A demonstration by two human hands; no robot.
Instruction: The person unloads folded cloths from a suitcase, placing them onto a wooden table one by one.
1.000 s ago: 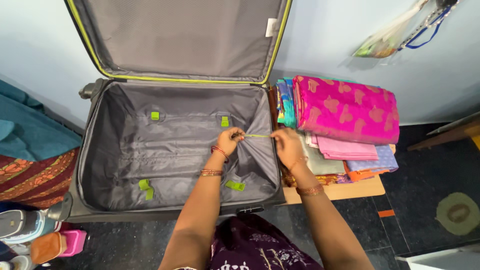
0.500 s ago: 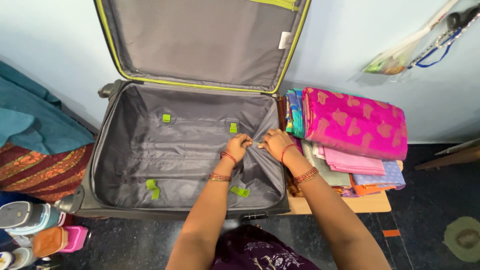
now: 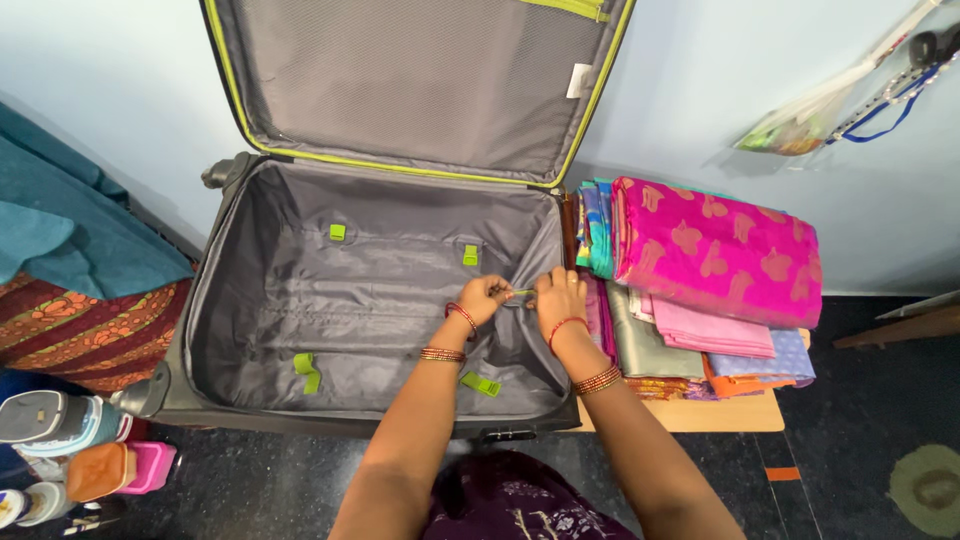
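The green strap [image 3: 522, 292] sits at the right side of the open gray suitcase [image 3: 330, 320], pinched tight between the left hand [image 3: 487, 297] and right hand [image 3: 560, 293], so it looks mid-fastening, and next needs a steady pull.

Suitcase lid [image 3: 415, 80] top beyond the frame edge; green strap [image 3: 522, 292] mostly under fingers [image 3: 548, 290].

Both forearms are bare, with no sleeves in sight. The left hand [image 3: 487, 298] has a thin red bangle at the wrist and a band of red-and-gold bangles lower down the forearm. The right hand [image 3: 560, 297] wears the same pairing. Below, a dark purple garment shows pale print, possibly floral.
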